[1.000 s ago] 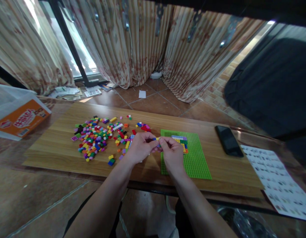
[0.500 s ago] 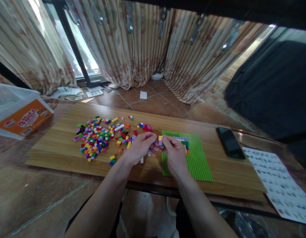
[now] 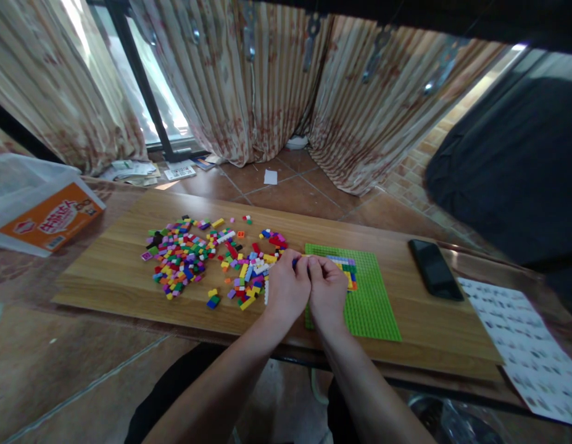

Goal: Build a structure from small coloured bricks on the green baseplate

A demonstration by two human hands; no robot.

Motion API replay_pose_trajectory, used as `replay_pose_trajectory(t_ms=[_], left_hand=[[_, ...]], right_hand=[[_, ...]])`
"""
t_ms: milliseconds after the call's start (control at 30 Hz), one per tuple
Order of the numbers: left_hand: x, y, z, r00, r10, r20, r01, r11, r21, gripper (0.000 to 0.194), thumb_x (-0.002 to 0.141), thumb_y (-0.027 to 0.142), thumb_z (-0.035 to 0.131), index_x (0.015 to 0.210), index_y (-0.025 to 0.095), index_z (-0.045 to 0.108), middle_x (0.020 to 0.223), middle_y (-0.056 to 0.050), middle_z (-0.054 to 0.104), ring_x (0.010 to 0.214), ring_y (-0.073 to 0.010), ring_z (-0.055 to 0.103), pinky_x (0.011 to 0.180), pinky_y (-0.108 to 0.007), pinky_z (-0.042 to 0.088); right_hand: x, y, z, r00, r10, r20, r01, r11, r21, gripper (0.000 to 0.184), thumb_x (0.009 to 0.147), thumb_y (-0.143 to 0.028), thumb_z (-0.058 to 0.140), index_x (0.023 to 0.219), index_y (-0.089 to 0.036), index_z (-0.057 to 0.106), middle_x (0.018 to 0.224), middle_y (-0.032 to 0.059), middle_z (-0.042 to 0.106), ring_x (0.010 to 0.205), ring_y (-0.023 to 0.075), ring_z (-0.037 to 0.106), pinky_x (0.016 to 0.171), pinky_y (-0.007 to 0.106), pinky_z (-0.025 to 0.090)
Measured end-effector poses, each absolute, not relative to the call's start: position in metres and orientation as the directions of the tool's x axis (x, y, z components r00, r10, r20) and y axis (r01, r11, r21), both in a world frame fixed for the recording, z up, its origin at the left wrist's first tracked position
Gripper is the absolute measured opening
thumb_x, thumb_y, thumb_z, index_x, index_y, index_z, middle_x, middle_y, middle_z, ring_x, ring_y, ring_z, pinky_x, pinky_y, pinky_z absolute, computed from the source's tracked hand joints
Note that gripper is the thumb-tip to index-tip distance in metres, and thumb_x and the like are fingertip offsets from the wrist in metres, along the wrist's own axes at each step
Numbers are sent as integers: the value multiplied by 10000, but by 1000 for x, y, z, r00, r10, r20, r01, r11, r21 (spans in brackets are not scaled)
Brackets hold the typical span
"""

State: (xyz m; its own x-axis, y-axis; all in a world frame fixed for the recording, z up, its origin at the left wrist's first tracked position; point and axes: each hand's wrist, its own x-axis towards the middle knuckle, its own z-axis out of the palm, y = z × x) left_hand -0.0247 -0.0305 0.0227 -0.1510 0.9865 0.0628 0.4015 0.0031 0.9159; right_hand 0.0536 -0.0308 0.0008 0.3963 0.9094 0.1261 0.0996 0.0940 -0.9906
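My left hand [image 3: 289, 285] and my right hand [image 3: 328, 287] meet over the left edge of a green studded baseplate [image 3: 371, 311], thumbs side by side. Both are closed. A bit of a blue toy brick [image 3: 295, 263] shows at the left fingertips. What the right fingers pinch is mostly covered now; half a second ago yellow and purple toy bricks showed there. Beyond the right hand, a flat build of purple, green, blue, yellow and orange bricks [image 3: 352, 266] sits on the baseplate, partly hidden. Loose bricks [image 3: 251, 271] lie just left of my left hand.
A large pile of mixed bricks [image 3: 181, 259] spreads over the left of the wooden board [image 3: 114, 265]. A black phone [image 3: 435, 269] and a printed sheet [image 3: 526, 345] lie at the right. A white and orange bag [image 3: 58, 216] stands far left.
My left hand has moved right and turned inward until it touches my right hand. The yellow and purple bricks have gone out of sight behind the fingers. More loose bricks show at the left.
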Motion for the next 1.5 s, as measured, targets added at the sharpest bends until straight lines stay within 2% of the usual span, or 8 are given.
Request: replay_pose_trajectory(t_ms=[200, 367, 900, 1000, 1100, 1267, 1400, 1500], left_hand=[[-19, -28, 19, -227, 971, 71, 343, 11, 939, 145, 884, 229, 513, 778, 173, 595, 736, -29, 637, 706, -161, 573, 681, -280, 412], [-22, -25, 14, -206, 977, 54, 233, -4, 972, 164, 867, 234, 517, 729, 178, 586, 688, -12, 612, 662, -148, 549, 638, -264, 402], [-23, -34, 22, -347, 934, 89, 343, 38, 939, 157, 901, 256, 502, 794, 179, 588, 739, -36, 647, 695, -170, 575, 663, -282, 410], [-28, -32, 20, -350, 928, 129, 351, 3, 936, 167, 908, 265, 490, 801, 178, 585, 744, -37, 642, 709, -171, 580, 667, -282, 420], [-32, -29, 17, -341, 933, 118, 298, -12, 954, 176, 898, 270, 496, 774, 177, 581, 738, -34, 635, 707, -162, 582, 652, -268, 434], [-37, -25, 13, -255, 967, -21, 75, 41, 996, 180, 879, 314, 508, 776, 189, 584, 637, 5, 603, 545, -135, 558, 503, -235, 421], [-41, -24, 10, -238, 971, -10, 104, 36, 994, 197, 861, 307, 534, 720, 183, 592, 617, 2, 604, 550, -131, 555, 521, -234, 422], [-42, -24, 8, -240, 970, 32, 166, 8, 986, 201, 858, 282, 531, 697, 180, 595, 638, -6, 612, 599, -133, 557, 568, -240, 417]], right_hand=[[53, -27, -3, 421, 900, 117, 83, 90, -992, 237, 775, -396, 622, 733, -173, 692, 714, 40, 699, 680, 179, 604, 712, 337, 490], [53, -25, -3, 386, 922, 21, -79, 55, -995, 228, 734, -393, 658, 718, -169, 696, 681, 23, 680, 635, 160, 582, 666, 318, 483], [47, -27, 5, 465, 870, 167, 160, 103, -982, 241, 809, -388, 605, 773, -171, 704, 733, 41, 702, 682, 170, 596, 683, 315, 483], [46, -24, 3, 502, 858, 114, 70, 91, -993, 250, 789, -409, 631, 794, -170, 704, 715, 26, 681, 644, 156, 571, 614, 290, 467], [42, -22, 1, 466, 884, -16, -158, 66, -985, 246, 757, -421, 669, 812, -183, 703, 766, 16, 688, 637, 134, 567, 572, 256, 455], [39, -21, 8, 140, 917, -375, -598, -223, -770, 317, 727, -497, 704, 766, -184, 680, 625, -21, 627, 473, 88, 466, 421, 210, 346], [38, -22, 15, 77, 934, -349, -574, -245, -781, 308, 634, -441, 810, 723, -180, 675, 572, -50, 594, 442, 65, 423, 397, 196, 284], [36, -23, 12, 122, 955, -270, -504, -175, -846, 286, 563, -376, 848, 687, -181, 680, 594, -39, 624, 486, 77, 466, 432, 203, 328]])
